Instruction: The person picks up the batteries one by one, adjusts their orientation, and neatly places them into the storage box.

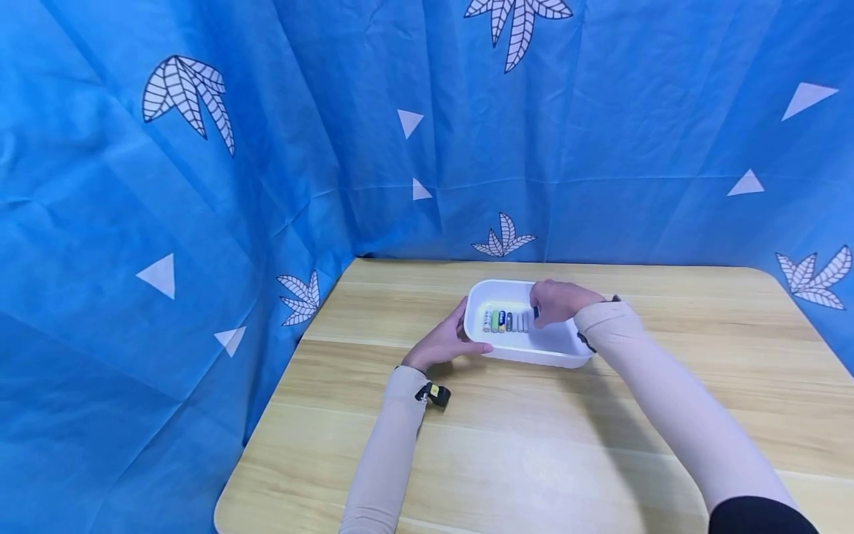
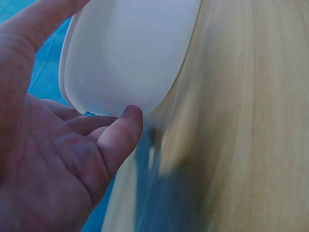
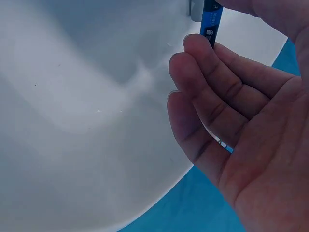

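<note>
A white plastic tray (image 1: 534, 357) holds several batteries (image 1: 502, 321) side by side in a row, among them a green one and a dark blue one with yellow. My left hand (image 1: 445, 343) grips the tray's left end, its thumb and fingers spread around the corner; the left wrist view shows the fingers against the tray wall. Inside the tray, at the right end of the row, my right hand (image 1: 559, 302) pinches a blue-and-black battery (image 3: 211, 21) between thumb and fingers. A grey battery end (image 3: 197, 10) shows beside it. The pinched battery's upper part is out of frame.
The tray stands on a light wooden table (image 1: 534, 445). Behind and to the left hangs a blue curtain (image 1: 600, 148) with white leaf and triangle prints. A black strap with a small device (image 1: 437, 393) is on the left wrist.
</note>
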`<state>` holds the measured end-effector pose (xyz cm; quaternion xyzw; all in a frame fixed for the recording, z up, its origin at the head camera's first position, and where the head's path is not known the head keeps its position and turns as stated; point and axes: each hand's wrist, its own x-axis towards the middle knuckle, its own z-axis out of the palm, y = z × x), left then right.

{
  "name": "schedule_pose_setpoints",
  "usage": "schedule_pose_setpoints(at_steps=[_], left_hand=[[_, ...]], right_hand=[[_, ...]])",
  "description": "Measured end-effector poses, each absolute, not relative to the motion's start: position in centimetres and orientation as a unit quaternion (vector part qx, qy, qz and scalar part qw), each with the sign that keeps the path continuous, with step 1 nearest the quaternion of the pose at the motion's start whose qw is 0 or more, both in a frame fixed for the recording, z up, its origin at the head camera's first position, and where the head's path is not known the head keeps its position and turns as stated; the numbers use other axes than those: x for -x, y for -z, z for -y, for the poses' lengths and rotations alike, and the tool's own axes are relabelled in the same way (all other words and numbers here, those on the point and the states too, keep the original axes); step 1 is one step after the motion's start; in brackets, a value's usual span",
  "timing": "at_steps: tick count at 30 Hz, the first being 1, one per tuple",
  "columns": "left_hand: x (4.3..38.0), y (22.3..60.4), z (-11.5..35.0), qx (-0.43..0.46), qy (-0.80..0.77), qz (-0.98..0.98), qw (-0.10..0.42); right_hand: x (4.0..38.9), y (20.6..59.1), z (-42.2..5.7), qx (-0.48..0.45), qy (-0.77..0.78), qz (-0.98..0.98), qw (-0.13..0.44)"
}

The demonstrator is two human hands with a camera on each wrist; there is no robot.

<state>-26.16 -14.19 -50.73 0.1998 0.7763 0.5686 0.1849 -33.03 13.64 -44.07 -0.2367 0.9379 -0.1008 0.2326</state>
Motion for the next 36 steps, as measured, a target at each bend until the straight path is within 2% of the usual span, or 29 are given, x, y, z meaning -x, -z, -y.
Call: schedule_pose_setpoints(at_steps=[36], left_hand=[[26.1, 50.7, 14.2, -0.196, -0.566, -0.779, 0.184]], right_hand=[[33.2, 45.2, -12.2, 0.242, 0.069, -0.935, 0.251]])
